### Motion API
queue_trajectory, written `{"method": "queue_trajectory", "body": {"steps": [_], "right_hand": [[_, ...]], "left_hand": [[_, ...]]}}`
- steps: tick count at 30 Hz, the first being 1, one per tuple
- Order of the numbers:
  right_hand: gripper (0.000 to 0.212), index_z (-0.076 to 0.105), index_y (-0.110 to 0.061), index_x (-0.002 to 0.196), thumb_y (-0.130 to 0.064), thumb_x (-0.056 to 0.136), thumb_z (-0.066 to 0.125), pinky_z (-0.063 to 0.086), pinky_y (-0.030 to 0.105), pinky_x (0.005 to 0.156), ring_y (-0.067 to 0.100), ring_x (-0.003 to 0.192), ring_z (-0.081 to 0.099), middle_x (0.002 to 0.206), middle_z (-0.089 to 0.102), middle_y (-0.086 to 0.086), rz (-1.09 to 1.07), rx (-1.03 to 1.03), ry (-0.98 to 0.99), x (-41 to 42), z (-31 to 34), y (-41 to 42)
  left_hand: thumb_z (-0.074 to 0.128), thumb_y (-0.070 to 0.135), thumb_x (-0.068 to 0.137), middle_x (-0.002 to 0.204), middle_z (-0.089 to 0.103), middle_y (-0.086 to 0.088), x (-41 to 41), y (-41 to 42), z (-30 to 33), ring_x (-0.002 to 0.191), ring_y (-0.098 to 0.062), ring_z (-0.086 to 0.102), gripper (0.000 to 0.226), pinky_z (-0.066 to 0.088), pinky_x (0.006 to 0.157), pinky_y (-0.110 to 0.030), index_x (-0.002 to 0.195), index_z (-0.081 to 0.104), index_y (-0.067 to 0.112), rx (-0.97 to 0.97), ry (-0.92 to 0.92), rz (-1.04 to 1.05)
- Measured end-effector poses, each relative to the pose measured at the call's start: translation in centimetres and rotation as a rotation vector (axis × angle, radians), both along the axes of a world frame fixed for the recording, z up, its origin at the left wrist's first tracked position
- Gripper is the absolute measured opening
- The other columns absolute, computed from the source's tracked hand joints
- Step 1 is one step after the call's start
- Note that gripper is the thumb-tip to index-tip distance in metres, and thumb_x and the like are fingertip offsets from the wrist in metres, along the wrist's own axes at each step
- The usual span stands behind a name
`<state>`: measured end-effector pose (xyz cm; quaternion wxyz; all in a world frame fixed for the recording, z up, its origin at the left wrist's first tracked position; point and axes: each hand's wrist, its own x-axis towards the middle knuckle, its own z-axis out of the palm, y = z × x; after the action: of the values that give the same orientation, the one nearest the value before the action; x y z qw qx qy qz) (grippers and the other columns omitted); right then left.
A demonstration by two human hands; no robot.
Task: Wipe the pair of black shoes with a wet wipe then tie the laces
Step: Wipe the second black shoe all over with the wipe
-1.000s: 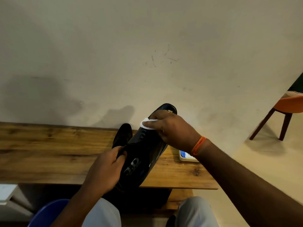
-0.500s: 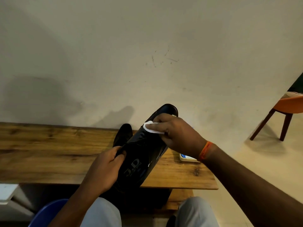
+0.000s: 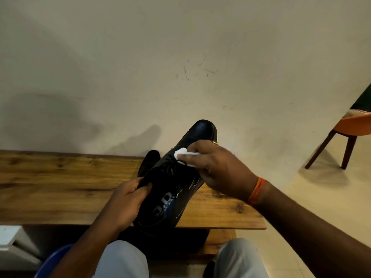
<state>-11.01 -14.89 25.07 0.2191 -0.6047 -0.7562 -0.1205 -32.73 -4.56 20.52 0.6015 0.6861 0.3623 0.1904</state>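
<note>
Wooden table [image 3: 60,187] lies before you; your left hand [image 3: 124,203] grips the raised black shoe [image 3: 170,193] by its collar, your right hand [image 3: 222,173] pinches a wet wipe [image 3: 181,154] against its laces. Second shoe [image 3: 149,160] rests behind, below the scuffed wall [image 3: 180,67].

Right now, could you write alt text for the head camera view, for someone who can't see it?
A person's left hand holds a black shoe tilted above a wooden table, while the right hand presses a white wet wipe near its laces. A second black shoe sits behind, by a pale wall.
</note>
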Motion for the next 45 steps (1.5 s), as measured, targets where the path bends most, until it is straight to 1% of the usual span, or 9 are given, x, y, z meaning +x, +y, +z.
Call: {"method": "queue_trajectory", "body": {"steps": [4,9,15,19,24,29,35,42,45], "right_hand": [[0.037,0.066,-0.009,0.121,-0.004,0.085,0.057,0.053,0.034,0.068,0.028,0.091,0.061,0.108,0.063,0.016,-0.001,0.027,-0.117,0.1,0.6,-0.7],[0.045,0.068,-0.006,0.116,0.005,0.072,0.07,0.05,0.033,0.059,0.033,0.079,0.06,0.099,0.061,0.018,-0.26,0.059,-0.22,3.8,1.8,0.1],[0.037,0.068,-0.011,0.118,-0.008,0.087,0.049,0.054,0.034,0.068,0.029,0.086,0.062,0.1,0.063,0.013,-0.158,0.019,-0.069,0.5,1.1,-0.4],[0.048,0.064,-0.009,0.124,0.004,0.078,0.066,0.054,0.035,0.07,0.028,0.091,0.061,0.107,0.062,0.014,-0.062,-0.014,-0.019,-0.9,0.1,-1.3],[0.039,0.066,-0.006,0.12,0.0,0.082,0.064,0.054,0.035,0.063,0.028,0.084,0.059,0.102,0.062,0.017,-0.218,0.083,-0.177,2.3,0.6,-0.4],[0.042,0.067,-0.007,0.118,-0.021,0.088,0.041,0.056,0.038,0.07,0.033,0.087,0.061,0.1,0.062,0.018,-0.298,0.16,-0.035,3.3,1.1,0.4],[0.037,0.065,-0.005,0.122,-0.003,0.089,0.049,0.055,0.037,0.074,0.03,0.093,0.061,0.111,0.061,0.02,0.015,0.114,-0.011,-2.5,-1.5,-1.6],[0.037,0.067,-0.007,0.117,-0.022,0.09,0.047,0.056,0.038,0.07,0.032,0.089,0.06,0.1,0.063,0.017,-0.253,0.142,-0.077,2.6,0.8,0.2],[0.033,0.067,-0.007,0.118,-0.011,0.088,0.053,0.057,0.042,0.073,0.031,0.093,0.059,0.104,0.062,0.018,-0.217,0.194,-0.037,0.6,-0.1,-0.2]], "left_hand": [[0.047,0.018,0.099,0.095,0.077,-0.002,-0.3,0.1,0.2,0.088,-0.017,0.074,0.024,0.056,0.071,-0.03,0.109,0.069,0.021,0.002,0.004,-0.021],[0.047,0.016,0.1,0.095,0.077,0.003,-0.3,-0.2,0.5,0.088,-0.013,0.074,0.024,0.056,0.065,-0.02,0.107,0.069,0.025,0.01,0.014,-0.037],[0.047,0.017,0.099,0.097,0.077,-0.006,-0.3,0.0,0.2,0.088,-0.02,0.074,0.026,0.055,0.066,-0.025,0.114,0.068,0.016,-0.068,0.002,-0.017],[0.046,0.014,0.099,0.093,0.077,-0.011,-0.6,0.1,0.2,0.083,-0.025,0.074,0.024,0.055,0.062,-0.028,0.112,0.066,0.015,-0.104,0.003,-0.001],[0.047,0.013,0.099,0.094,0.077,-0.006,-0.6,-0.1,0.1,0.083,-0.018,0.074,0.023,0.053,0.066,-0.028,0.107,0.067,0.02,-0.068,0.044,-0.021],[0.048,0.01,0.099,0.102,0.076,0.002,-0.4,-0.2,0.1,0.094,-0.017,0.073,0.031,0.056,0.078,-0.035,0.11,0.065,0.033,-0.066,0.009,-0.041],[0.046,0.001,0.098,0.111,0.074,0.0,-0.5,0.4,0.0,0.102,-0.02,0.071,0.043,0.055,0.085,-0.041,0.119,0.062,0.035,-0.138,-0.088,-0.03],[0.046,-0.002,0.097,0.11,0.074,-0.008,-0.7,0.5,0.0,0.098,-0.028,0.071,0.042,0.055,0.083,-0.045,0.123,0.062,0.027,-0.159,-0.082,-0.064],[0.046,-0.002,0.096,0.113,0.073,-0.009,-0.5,0.6,-0.3,0.101,-0.028,0.071,0.042,0.054,0.084,-0.043,0.125,0.062,0.024,-0.195,-0.113,-0.047]]}}
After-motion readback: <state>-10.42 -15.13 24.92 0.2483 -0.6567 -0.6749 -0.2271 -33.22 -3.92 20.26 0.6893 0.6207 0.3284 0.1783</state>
